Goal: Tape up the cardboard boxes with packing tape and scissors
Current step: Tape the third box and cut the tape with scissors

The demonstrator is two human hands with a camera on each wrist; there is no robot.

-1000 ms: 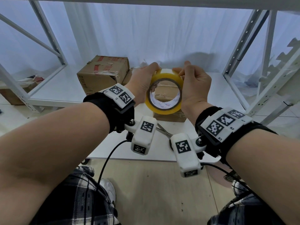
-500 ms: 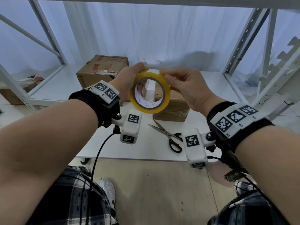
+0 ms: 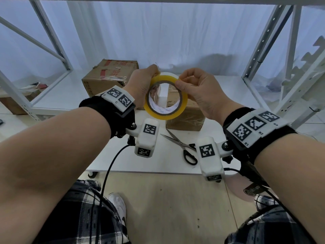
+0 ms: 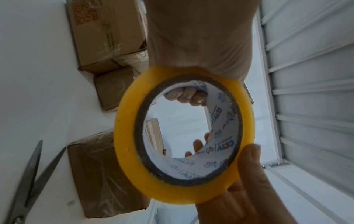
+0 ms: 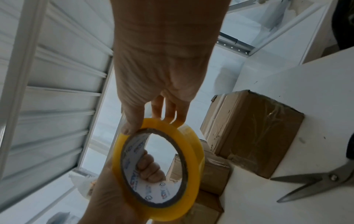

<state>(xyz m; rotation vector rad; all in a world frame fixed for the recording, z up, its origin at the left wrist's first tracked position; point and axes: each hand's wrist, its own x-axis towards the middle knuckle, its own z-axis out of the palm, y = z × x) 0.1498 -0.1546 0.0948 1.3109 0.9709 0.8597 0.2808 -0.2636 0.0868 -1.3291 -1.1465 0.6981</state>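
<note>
Here both hands, left [image 3: 140, 87] and right [image 3: 198, 93], pinch the tape roll's [image 3: 165, 115] rim, above the scissors [image 3: 182, 144].

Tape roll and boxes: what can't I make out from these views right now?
- Free end of the tape roll: not discernible in any view; the right hand fingertips cover the top rim.
- Front cardboard box: top seam hidden in the head view by the roll and both hands.
- Scissors: handles partly behind the wrist camera in the head view, cut off in both wrist views.
- Left hand: fingers hidden behind the roll in the head view.
</note>
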